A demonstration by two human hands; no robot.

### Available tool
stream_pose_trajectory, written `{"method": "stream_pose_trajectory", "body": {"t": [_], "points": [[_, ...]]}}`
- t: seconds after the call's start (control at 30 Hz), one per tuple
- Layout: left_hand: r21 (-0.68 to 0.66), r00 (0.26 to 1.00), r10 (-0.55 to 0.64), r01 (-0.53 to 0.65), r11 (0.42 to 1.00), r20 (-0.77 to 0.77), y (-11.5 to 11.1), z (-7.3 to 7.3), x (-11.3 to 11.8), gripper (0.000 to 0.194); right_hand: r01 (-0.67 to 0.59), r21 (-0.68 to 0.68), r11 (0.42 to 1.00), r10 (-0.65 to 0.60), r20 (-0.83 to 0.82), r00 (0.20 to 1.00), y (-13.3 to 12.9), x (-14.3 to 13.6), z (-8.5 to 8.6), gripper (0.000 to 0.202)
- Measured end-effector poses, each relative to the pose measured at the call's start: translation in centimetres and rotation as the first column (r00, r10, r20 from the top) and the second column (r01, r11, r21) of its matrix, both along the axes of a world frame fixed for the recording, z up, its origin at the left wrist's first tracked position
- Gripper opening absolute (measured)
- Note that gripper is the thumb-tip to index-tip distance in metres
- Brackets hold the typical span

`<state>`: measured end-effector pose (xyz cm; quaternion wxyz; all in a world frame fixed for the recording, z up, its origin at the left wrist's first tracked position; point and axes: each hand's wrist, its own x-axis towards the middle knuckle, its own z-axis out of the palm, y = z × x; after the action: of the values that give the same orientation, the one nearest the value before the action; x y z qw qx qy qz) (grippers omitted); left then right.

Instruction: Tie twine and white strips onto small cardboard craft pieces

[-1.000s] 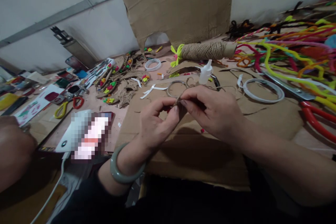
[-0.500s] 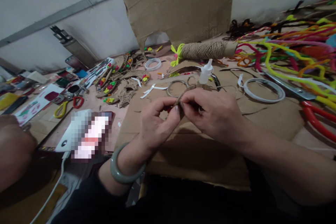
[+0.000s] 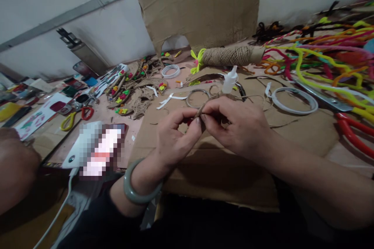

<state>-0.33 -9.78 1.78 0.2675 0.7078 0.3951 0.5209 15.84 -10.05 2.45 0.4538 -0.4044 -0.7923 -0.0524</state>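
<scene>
My left hand (image 3: 177, 136) and my right hand (image 3: 236, 122) meet over a cardboard sheet (image 3: 304, 136). Both pinch a short piece of brown jute twine (image 3: 200, 112) between thumb and forefinger, the fingertips nearly touching. A bit of red shows behind my left fingers; what it belongs to is hidden. Just beyond my right hand stands a small translucent squeeze bottle (image 3: 230, 81) with a pointed nozzle. A thin ring (image 3: 193, 105) lies on the cardboard behind my fingers, partly covered by them.
Behind lies a jute twine roll (image 3: 228, 56). To the right are a white tape ring (image 3: 294, 101), red-handled scissors (image 3: 350, 128) and coloured cords (image 3: 327, 64). Left are a phone (image 3: 103, 151), decorated jute pieces (image 3: 121, 93) and yellow-and-red-handled pliers (image 3: 68, 121). Another person's hand (image 3: 17, 167) is at the left edge.
My fingertips have shifted very slightly on the twine, and the twine end between them sits a little differently. Everything else looks the same.
</scene>
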Motion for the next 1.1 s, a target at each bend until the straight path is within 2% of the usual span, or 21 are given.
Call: {"method": "stream_pose_trajectory", "body": {"t": [0.23,0.4,0.63,1.1], "points": [[0.019,1.0,-0.009,0.01,1.0,-0.009,-0.05,0.2,0.03,0.008,0.011,-0.002,1.0,-0.011,0.002,1.0,0.13,-0.11,-0.04,0.016],[0.019,1.0,-0.008,0.008,1.0,0.004,-0.02,0.13,0.1,0.007,0.046,-0.059,0.997,-0.047,-0.023,0.999,0.12,-0.14,-0.06,0.016],[0.027,1.0,-0.016,0.016,1.0,0.016,0.07,-0.07,0.02,0.007,0.016,-0.151,0.988,-0.026,-0.066,0.997,0.11,-0.04,0.09,0.015],[0.005,1.0,-0.008,0.008,1.0,-0.005,0.15,0.14,-0.08,0.008,0.018,-0.199,0.98,-0.035,-0.083,0.996,0.33,0.21,-0.15,0.012]]}}
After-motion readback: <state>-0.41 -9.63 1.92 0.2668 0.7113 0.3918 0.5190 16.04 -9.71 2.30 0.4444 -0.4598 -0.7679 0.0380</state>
